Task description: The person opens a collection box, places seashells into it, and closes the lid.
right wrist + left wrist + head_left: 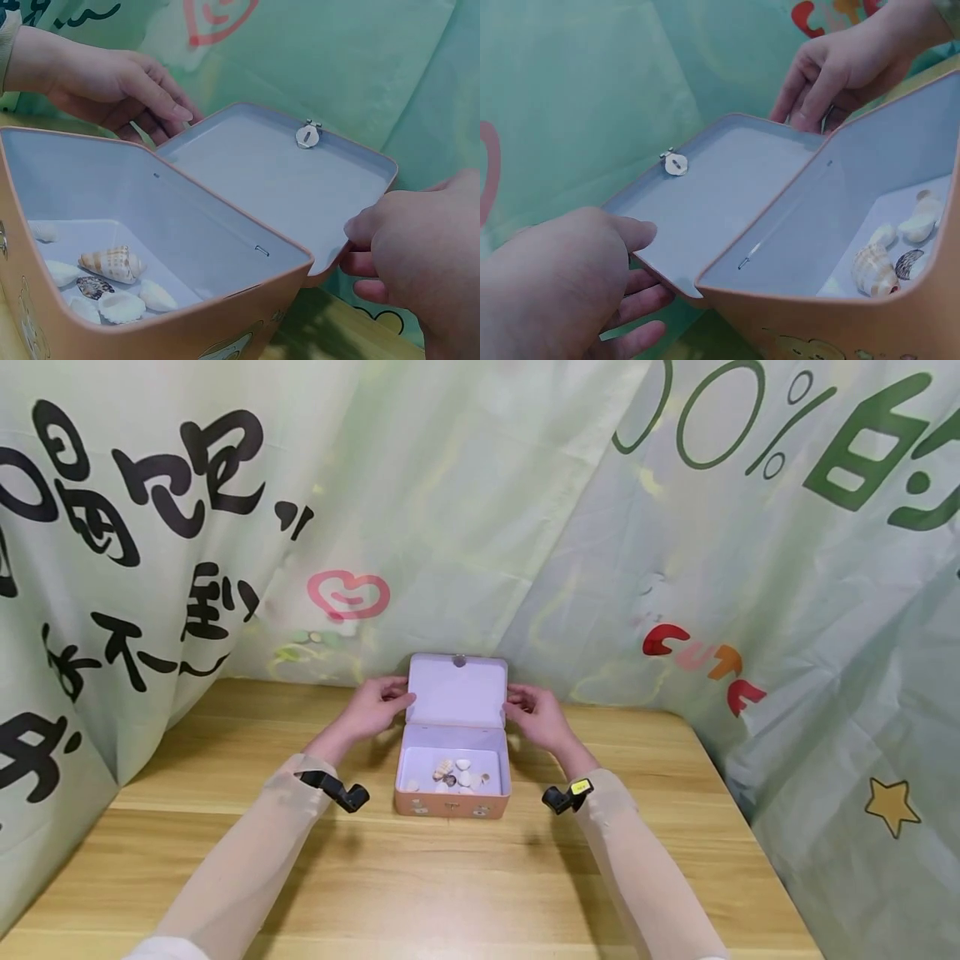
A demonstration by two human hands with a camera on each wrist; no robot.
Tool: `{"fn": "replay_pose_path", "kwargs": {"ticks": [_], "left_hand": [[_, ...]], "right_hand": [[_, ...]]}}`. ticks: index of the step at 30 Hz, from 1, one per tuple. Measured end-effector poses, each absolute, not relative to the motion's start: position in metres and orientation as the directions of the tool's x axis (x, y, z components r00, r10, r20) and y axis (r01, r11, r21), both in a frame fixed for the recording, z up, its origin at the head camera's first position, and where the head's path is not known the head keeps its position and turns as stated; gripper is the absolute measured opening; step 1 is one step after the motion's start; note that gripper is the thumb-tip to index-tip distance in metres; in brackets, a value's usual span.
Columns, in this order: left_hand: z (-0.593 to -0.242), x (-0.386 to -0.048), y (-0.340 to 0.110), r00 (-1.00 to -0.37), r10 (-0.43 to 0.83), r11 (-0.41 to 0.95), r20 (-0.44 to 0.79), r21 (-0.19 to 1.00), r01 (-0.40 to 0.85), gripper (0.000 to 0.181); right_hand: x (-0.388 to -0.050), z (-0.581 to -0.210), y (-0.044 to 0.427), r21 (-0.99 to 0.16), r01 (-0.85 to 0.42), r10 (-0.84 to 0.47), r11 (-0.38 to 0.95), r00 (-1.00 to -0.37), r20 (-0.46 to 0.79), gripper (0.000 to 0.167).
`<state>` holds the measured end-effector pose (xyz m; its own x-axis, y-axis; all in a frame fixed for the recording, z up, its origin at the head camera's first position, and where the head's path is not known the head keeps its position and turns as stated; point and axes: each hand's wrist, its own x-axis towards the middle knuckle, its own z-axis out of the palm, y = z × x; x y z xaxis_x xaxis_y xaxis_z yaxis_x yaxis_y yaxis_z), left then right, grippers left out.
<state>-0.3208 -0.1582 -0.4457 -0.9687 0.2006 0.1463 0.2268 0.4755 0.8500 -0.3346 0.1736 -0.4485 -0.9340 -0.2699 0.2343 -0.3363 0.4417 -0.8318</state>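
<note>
An orange tin box stands on the table with its lid swung back and upright. Its inside is pale lilac, and a metal clasp sits at the lid's free edge. Several seashells lie on the floor of the box, among them a striped spiral one and a dark speckled one. My left hand holds the lid's left edge, thumb on the inner face and fingers behind. On the opposite edge, my right hand grips the lid the same way, its fingertips partly hidden behind it.
The box rests on a wooden table, near its back edge. Behind and at both sides hangs a pale green printed curtain with lettering, a heart and a star. Each wrist carries a small black camera.
</note>
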Motion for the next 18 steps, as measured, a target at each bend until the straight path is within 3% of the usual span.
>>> {"fn": "replay_pose_path", "kwargs": {"ticks": [18], "left_hand": [[-0.437,-0.309,-0.152,-0.963,0.139,0.440,0.232,0.856,0.270,0.047]], "right_hand": [[-0.328,-0.441,0.176,-0.851,-0.375,-0.240,0.368,-0.922,0.302,0.032]]}}
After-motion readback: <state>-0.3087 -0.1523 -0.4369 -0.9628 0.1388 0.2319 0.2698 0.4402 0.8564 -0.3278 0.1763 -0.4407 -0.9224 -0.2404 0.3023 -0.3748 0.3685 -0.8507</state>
